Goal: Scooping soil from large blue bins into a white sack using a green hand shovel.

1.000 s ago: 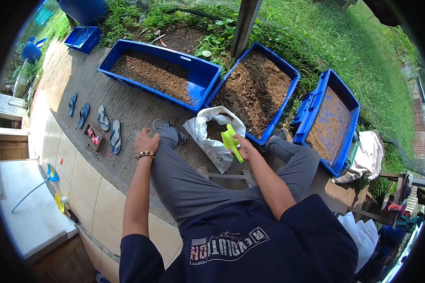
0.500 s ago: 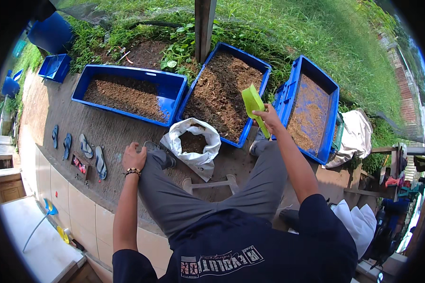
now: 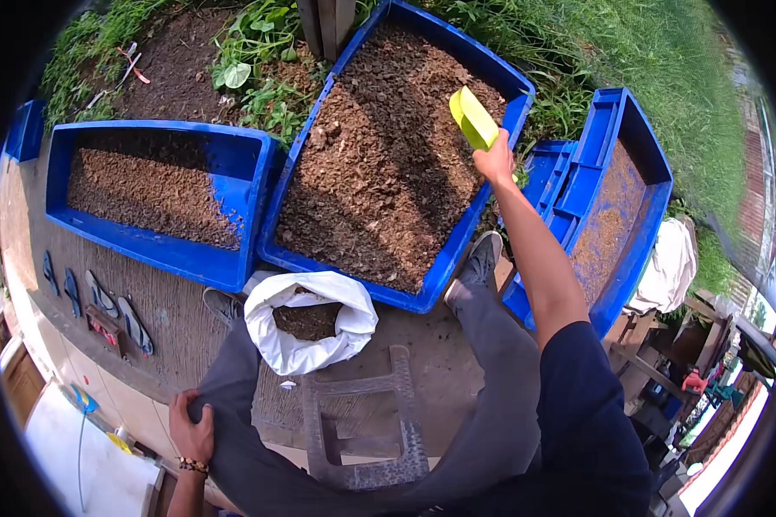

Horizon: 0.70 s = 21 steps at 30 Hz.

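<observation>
My right hand (image 3: 497,162) is closed round the handle of a yellow-green scoop (image 3: 474,119). It holds the scoop over the far right part of the middle blue tray (image 3: 351,274), which is full of brown crumbly material (image 3: 379,164). My left hand (image 3: 191,428) rests on my left knee, fingers loosely spread and holding nothing. Between my legs, near the tray's front edge, a white sack (image 3: 353,326) stands with its mouth rolled back. Dark loose material (image 3: 307,322) shows inside it.
To the left is a blue tray (image 3: 151,258) partly filled with brown grains; to the right, another blue tray (image 3: 634,271) has a thin layer. A grey stool (image 3: 366,476) stands below the sack. Sandals (image 3: 134,327) lie at left, and a wooden post (image 3: 328,26) rises behind the trays.
My view has come closer to the trays. My right arm has reached farther out with the scoop, now over the middle tray's far right. My left hand stays on my knee.
</observation>
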### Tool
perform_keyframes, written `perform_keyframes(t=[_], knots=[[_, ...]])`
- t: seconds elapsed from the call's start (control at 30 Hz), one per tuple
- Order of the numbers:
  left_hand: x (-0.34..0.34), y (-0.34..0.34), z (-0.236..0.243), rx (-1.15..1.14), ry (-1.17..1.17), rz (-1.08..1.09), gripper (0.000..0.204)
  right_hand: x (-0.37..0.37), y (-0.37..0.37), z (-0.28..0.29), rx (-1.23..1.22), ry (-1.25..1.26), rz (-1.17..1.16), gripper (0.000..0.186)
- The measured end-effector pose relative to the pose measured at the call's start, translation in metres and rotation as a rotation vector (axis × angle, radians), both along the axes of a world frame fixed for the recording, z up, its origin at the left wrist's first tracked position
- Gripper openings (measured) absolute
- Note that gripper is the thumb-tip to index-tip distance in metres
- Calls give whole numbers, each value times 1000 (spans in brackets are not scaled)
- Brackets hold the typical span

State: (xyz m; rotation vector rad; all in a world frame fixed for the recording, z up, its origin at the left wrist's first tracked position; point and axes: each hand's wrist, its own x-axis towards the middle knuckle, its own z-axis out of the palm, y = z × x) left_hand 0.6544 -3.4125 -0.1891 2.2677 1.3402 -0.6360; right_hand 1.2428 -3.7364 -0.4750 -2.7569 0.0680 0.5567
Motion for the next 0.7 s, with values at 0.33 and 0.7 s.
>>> perform_keyframes(t=[0.33, 0.7], knots=[[21, -62, -5, 18, 82, 97, 32, 99, 93, -98, 161, -121, -11, 75], [19, -73, 0, 12, 200, 102, 26, -78, 60, -68, 290, 62, 132, 63]])
